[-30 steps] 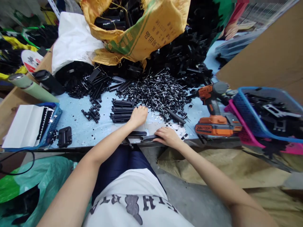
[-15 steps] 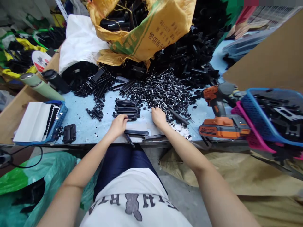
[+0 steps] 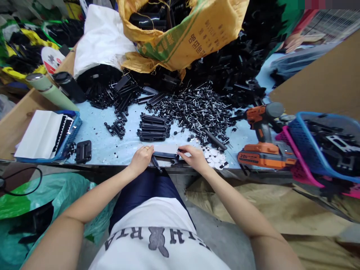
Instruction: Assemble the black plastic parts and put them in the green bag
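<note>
In the head view my left hand point(image 3: 141, 160) has its fingers closed at the left end of a flat black plastic bar point(image 3: 165, 155), which lies at the table's front edge. A second black arm point(image 3: 156, 164) slants down from near that end. At the bar's right end my right hand point(image 3: 194, 157) pinches a small black part point(image 3: 179, 150); its exact kind is too small to tell. Just behind the hands lies a row of several black folded plastic pieces point(image 3: 153, 129). Beyond them spreads a heap of black-headed bolts point(image 3: 197, 108) with thin metal shanks.
An orange cordless drill point(image 3: 264, 146) stands at the right, beside a blue basket point(image 3: 302, 144) of black parts. At the left are a blue basket point(image 3: 73, 133) with papers and a green flask point(image 3: 52, 93). A yellow sack point(image 3: 180, 41) stands behind. Another person's hand point(image 3: 293, 42) shows at back right.
My right hand has come from the bolt heap back to the bar's right end with a small black part. My left hand has moved from the row of pieces to the bar's left end.
</note>
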`<state>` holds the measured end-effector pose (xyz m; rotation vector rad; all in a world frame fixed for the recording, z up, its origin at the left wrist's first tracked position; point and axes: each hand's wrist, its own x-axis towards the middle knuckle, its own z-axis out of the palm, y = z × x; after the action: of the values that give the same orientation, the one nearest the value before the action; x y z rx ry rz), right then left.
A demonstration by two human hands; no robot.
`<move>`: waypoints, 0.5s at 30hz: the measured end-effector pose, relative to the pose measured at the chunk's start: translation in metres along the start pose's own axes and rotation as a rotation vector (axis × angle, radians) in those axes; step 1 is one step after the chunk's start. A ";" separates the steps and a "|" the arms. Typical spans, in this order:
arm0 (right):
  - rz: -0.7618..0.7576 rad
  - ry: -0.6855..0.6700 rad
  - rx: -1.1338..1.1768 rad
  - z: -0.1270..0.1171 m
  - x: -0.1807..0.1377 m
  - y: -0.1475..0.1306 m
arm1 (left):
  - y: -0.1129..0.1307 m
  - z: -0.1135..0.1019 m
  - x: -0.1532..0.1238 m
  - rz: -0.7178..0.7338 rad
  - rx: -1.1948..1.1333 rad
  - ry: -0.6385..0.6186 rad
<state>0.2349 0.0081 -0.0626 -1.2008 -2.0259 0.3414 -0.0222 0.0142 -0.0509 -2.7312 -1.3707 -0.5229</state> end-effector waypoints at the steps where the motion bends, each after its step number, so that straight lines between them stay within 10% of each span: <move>1: -0.038 0.008 -0.016 0.000 -0.003 -0.002 | -0.001 0.005 -0.003 0.007 0.001 0.041; 9: -0.189 -0.060 -0.263 -0.006 -0.010 -0.004 | -0.019 0.026 -0.012 0.155 -0.043 0.048; 15: -0.344 -0.080 -0.248 -0.008 -0.014 0.005 | -0.003 0.025 -0.015 -0.003 -0.006 0.134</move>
<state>0.2479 -0.0021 -0.0669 -0.9654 -2.3475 -0.0320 -0.0265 0.0090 -0.0797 -2.6437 -1.3437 -0.6976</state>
